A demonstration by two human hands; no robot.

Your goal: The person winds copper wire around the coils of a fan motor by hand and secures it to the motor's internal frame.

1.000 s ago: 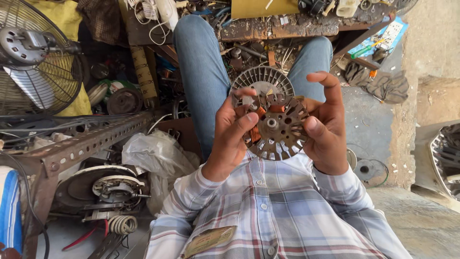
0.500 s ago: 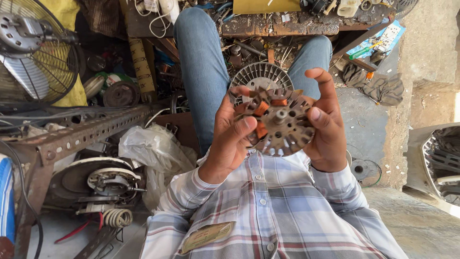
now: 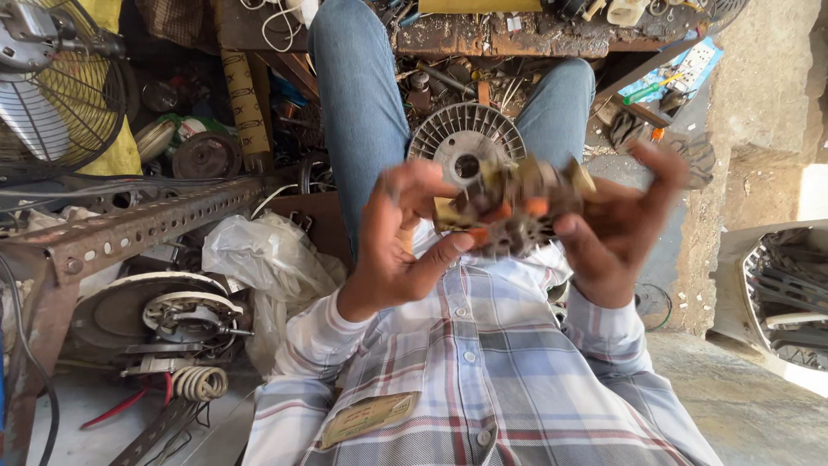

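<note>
Both hands grip one round metal motor part (image 3: pixel 516 211) with orange inserts, held above the lap between the knees. Left hand (image 3: pixel 405 237): fingers curled around its left edge, thumb underneath. Right hand (image 3: pixel 617 229): fingers spread, closed on the right edge. Motion blur hides the part's detail. Ribbed fan cover (image 3: pixel 466 142) behind, lower portion occluded.

Motion blur smears the metal motor part (image 3: pixel 515 213) and the right hand (image 3: pixel 623 226) so their details and the exact grip cannot be told, the left hand (image 3: pixel 405 237) hides the part's near edge, and the frame's left edge cuts off the fan (image 3: pixel 53 82).
</note>
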